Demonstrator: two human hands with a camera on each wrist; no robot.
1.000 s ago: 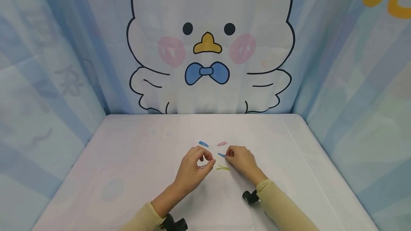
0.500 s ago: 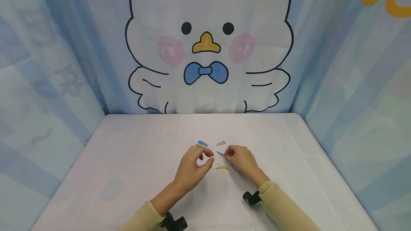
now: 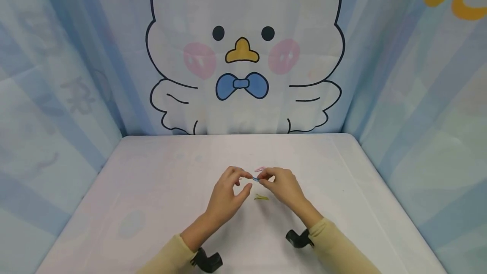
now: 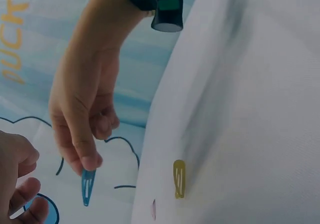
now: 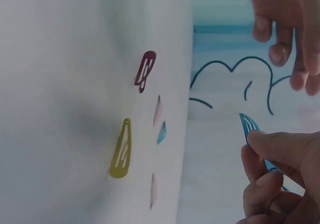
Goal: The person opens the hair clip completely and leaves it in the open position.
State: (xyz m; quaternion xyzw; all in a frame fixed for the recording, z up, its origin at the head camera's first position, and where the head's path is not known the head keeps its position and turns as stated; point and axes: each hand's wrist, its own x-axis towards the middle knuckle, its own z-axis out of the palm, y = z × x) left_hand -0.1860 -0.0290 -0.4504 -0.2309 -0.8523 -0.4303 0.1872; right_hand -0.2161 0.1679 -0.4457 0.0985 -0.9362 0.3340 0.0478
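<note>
My right hand [image 3: 283, 185] pinches a blue snap hair clip [image 5: 248, 124] between thumb and fingers, above the table. In the left wrist view the clip's narrow end points down from the fingertips. Close by on the left is my left hand [image 3: 228, 193], thumb and index finger parted, holding nothing. The right wrist view shows a gap between the left fingertips [image 5: 279, 53] and the clip. Below the hands a yellow-green hair clip [image 3: 261, 197] lies on the table. Behind the right fingers a pink hair clip [image 3: 260, 169] is partly hidden.
The right wrist view shows a dark red clip [image 5: 145, 69], two pink clips, one of them here [image 5: 158, 111], and another blue clip [image 5: 162, 133] on the white table [image 3: 171, 181]. A curtain [image 3: 247, 109] with a cartoon duck stands behind; more curtains flank both sides.
My right hand has lifted the blue clip and moved left, towards the left hand. The left thumb and index finger have spread further apart. The view has shifted slightly.
</note>
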